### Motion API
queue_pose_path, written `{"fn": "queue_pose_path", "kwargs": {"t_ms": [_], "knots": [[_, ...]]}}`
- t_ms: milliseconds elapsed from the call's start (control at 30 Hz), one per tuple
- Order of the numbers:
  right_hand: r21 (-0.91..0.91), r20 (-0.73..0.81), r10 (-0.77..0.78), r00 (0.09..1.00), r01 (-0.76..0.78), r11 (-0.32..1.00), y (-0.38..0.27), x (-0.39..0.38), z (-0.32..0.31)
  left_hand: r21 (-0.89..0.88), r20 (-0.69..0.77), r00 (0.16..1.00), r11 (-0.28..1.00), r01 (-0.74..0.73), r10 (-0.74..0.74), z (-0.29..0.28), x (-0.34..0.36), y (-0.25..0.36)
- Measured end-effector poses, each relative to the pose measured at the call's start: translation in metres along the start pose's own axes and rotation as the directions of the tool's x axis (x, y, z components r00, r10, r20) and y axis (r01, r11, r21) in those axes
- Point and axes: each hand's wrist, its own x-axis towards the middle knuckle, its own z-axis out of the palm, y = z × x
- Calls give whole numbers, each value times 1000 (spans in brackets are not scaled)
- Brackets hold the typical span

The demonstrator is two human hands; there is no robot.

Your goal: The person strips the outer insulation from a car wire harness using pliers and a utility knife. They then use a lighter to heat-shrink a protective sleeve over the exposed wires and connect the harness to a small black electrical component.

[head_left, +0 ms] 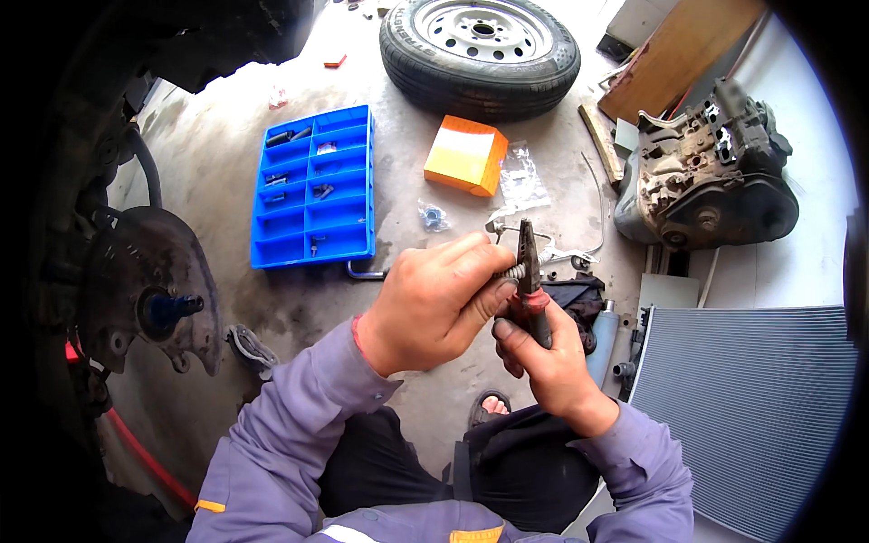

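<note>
My right hand (552, 357) is closed around the handles of long-nose pliers (529, 249), whose dark jaws point up and away from me. Right beside the jaws, my left hand (444, 294) pinches a thin metal pipe with a spring-like coiled section (516, 271). The coil meets or passes behind the pliers; whether the jaws grip it I cannot tell. Beyond the hands, a thin bent line (593, 213) curves over the floor. Part of the held piece is hidden by my left fingers.
A blue compartment tray (312, 195) holds several small parts. Past it lie an orange box (463, 156), a clear plastic bag (523, 176) and a wheel (480, 68). An engine (711, 185) and a radiator (747, 398) stand right; a wheel hub with a dust shield (154, 290) is at left.
</note>
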Motion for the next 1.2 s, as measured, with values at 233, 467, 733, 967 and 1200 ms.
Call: {"fn": "queue_pose_path", "kwargs": {"t_ms": [233, 467, 733, 967, 1200], "knots": [[-116, -18, -89, 996, 86, 990, -3, 2, 2, 314, 81, 991, 941, -124, 104, -13, 2, 3], [2, 326, -62, 943, 65, 998, -10, -13, -17, -556, 396, 914, 769, 316, -90, -40, 2, 7], [161, 224, 180, 958, -219, 962, -20, -15, -12, -541, 330, 907, 734, 410, -262, -14, -6, -9], [147, 235, 220, 947, -259, 955, -16, -12, -14, 177, 203, 965, 963, -204, 167, -4, -6, -9], [-275, -26, -81, 996, 71, 959, 10, -22, -7, 298, 200, 979, 949, -105, 46, 24, -16, -1]]}}
